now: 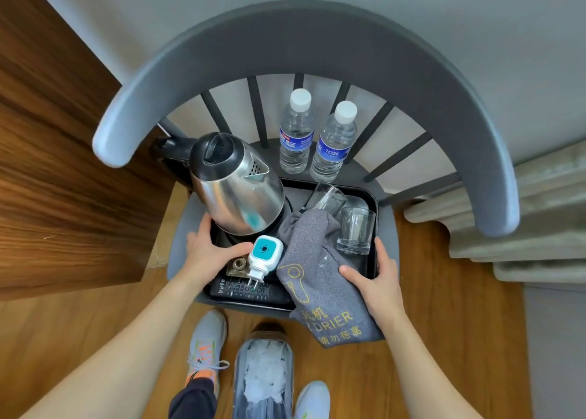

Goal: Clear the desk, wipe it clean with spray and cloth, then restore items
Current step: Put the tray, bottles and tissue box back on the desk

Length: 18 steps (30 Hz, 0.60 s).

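You have both hands on the black tray (374, 196), which sits on the seat of a grey round-backed chair (310, 35). Your left hand (209, 253) grips the tray's left edge, thumb curled inward over the rim beside a white and teal plug-in device (264, 253), the other fingers reaching round the outside near the base of the steel electric kettle (237, 187). Your right hand (377, 279) grips the right edge, fingers wrapped along the outer rim and the thumb pressing down on a grey hair dryer bag (314, 260) with yellow lettering, which lies across the tray and hangs over its near edge. The kettle stands on its base at the tray's back left, its black lid closed and its spout pointing right. Two clear drinking glasses (355, 228) stand at the back right of the tray, just beside the bag. A black remote control (244, 290) lies along the tray's near edge, with the plug-in device's prongs resting over it, and a small brownish packet (237, 265) sits just left of the device. Behind the tray, two sealed water bottles (296, 133) with white caps and blue labels stand upright, side by side on the seat against the chair's spindles. Below the tray, your feet in light sneakers (206, 345) stand on the wooden floor (444, 339), with a clear container (263, 377) between them.
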Tool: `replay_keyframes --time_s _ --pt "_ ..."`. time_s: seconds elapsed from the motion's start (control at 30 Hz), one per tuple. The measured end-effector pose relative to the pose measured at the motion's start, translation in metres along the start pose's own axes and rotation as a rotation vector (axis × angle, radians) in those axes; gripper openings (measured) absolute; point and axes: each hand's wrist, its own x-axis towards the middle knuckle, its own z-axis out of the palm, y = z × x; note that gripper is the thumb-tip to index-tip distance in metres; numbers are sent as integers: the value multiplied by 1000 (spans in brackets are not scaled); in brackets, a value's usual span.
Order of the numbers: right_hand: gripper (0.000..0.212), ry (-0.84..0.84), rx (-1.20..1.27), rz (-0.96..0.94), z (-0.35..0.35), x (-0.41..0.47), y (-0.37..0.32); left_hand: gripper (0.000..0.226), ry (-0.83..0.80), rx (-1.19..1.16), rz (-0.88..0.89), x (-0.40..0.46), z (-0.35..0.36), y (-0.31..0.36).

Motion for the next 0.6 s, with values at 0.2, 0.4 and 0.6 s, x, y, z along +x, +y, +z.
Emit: replay_keyframes --time_s 0.2,0.4,0.6 --pt "105 -14 45 17 0 0 -3 122 -2 -32 7 -8 1 1" --pt "110 -16 98 21 1 -11 5 120 13 -51 73 -18 1 0" --pt "112 -6 128 6 -8 -31 5 134 16 -59 118 -33 -4 10"
